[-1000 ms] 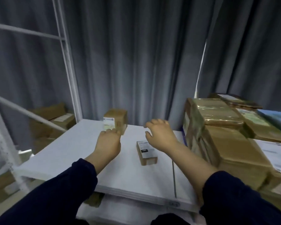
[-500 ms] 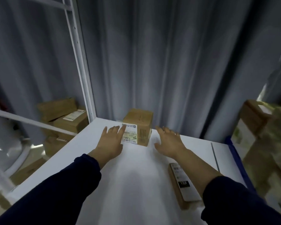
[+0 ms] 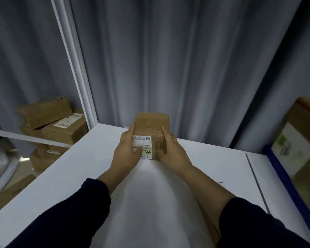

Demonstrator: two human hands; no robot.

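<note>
At the centre of the frame, close to the far edge of the flat white desk, a small brown cardboard box with a white printed shipping label on its near face. Directly behind that far edge, hanging folds of a grey curtain, just beyond the back of the box.

To the left of the box, bare desk out to the slanting left edge. Past that edge, in the middle left of the frame, a stack of brown cardboard parcels behind a white metal post, well apart from the box.

To the right, bare desk as far as a thin dark seam, then a blue rim and tall blurred cardboard cartons at the right edge of the frame.

Toward the bottom of the frame, a wide bare stretch of desk between two dark-sleeved forearms. Under the right forearm, a sliver of a flat brown cardboard package.

Left hand: set against the left side of the box, fingers fairly straight along that side, thumb bent across the label. Grips the box between thumb and fingers.

Right hand: mirrored on the right side, fingers reaching up that face toward the top edge, thumb curled onto the near face beside the label. Grips the box as well.

Box clamped between both hands, upright, label toward the camera. Resting on the desk or raised slightly off it: cannot tell.
</note>
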